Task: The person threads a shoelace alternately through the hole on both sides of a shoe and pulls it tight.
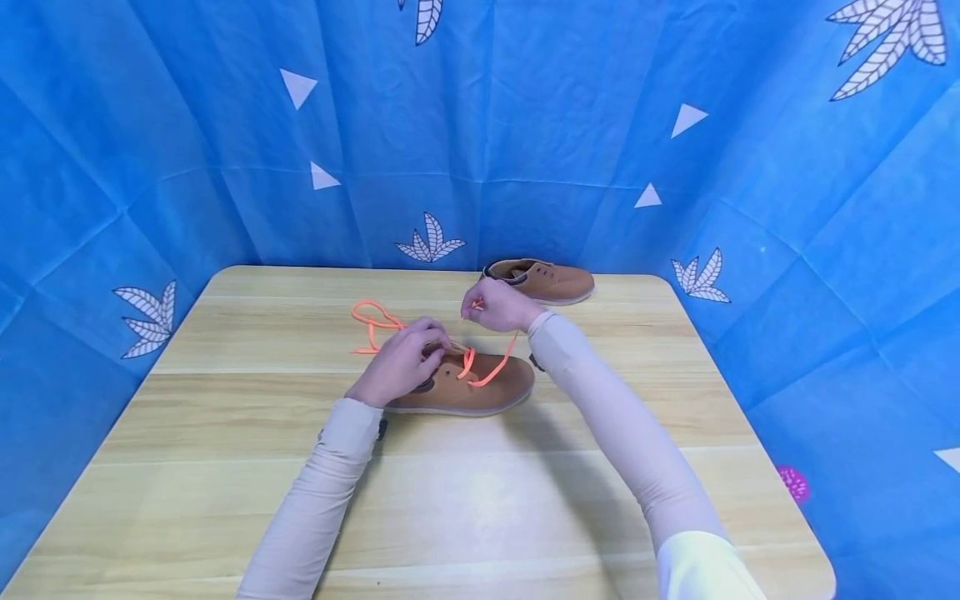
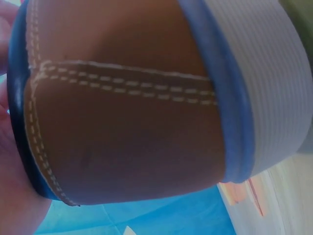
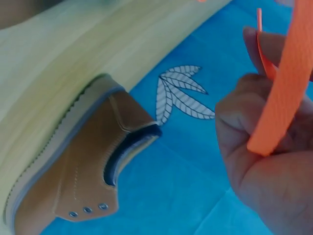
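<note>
A brown shoe (image 1: 495, 379) lies on its sole with the toe to the right, an orange shoelace (image 1: 497, 370) threaded through its front eyelets. My left hand (image 1: 401, 362) grips the shoe at its opening, fingers by the tongue. In the left wrist view the stitched heel part of that shoe (image 2: 127, 137) fills most of the picture, with part of the hand at the left edge. Above the shoe, my right hand (image 1: 497, 306) pinches the lace near its end. The right wrist view shows the lace (image 3: 283, 88) passing across the curled fingers.
A second brown shoe (image 1: 562, 283), its visible eyelets unlaced, stands at the back of the wooden table (image 1: 465, 500). The loose other end of the orange lace (image 1: 367, 308) lies left of the held shoe. A blue curtain (image 1: 480, 125) hangs behind the table and along its sides.
</note>
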Motion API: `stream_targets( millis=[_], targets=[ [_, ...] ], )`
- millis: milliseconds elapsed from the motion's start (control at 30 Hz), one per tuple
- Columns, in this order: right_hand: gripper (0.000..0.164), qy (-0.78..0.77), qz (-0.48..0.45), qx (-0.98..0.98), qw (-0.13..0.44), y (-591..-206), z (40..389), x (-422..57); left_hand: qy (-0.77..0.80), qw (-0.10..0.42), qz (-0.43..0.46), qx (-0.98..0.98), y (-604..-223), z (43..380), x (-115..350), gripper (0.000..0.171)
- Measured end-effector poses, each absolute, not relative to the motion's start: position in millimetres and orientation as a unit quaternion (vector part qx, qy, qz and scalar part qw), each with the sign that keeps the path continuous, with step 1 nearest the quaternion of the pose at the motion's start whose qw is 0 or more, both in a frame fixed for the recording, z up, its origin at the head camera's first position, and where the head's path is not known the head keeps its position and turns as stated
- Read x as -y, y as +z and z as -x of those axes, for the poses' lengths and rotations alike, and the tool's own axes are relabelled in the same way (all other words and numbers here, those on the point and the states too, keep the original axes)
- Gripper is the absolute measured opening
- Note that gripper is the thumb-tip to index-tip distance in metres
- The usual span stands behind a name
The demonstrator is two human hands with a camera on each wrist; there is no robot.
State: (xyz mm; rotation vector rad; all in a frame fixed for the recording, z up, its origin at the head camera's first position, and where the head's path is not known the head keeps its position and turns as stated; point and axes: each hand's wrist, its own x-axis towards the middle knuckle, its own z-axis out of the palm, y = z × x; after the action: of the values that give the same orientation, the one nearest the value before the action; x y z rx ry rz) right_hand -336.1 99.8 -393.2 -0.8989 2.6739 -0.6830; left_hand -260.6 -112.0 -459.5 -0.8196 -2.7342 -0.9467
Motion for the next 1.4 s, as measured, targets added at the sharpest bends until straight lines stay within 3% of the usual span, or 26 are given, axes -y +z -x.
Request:
stream_targets(
  millis=[167,467,733,1067,1400],
  targets=[
    [0.014,-0.204,0.359,-0.900,0.141,-407,339,-99,-0.294,0.066,0.258,0.918,-457,258,112,0.012],
    [0.015,-0.194,0.380,-0.888,0.169,-415,338,-95,-0.267,0.034,0.235,0.934,-457,259,111,0.014],
    [0.020,-0.198,0.388,-0.872,0.223,-418,337,-91,-0.255,0.042,0.245,0.934,-461,261,110,0.014],
    [0.013,-0.211,0.373,-0.886,0.176,-415,334,-91,-0.252,0.027,0.233,0.939,-462,261,110,0.016],
    [0.016,-0.225,0.381,-0.876,0.195,-416,331,-90,-0.275,-0.007,0.220,0.936,-460,258,110,0.019]
  ],
)
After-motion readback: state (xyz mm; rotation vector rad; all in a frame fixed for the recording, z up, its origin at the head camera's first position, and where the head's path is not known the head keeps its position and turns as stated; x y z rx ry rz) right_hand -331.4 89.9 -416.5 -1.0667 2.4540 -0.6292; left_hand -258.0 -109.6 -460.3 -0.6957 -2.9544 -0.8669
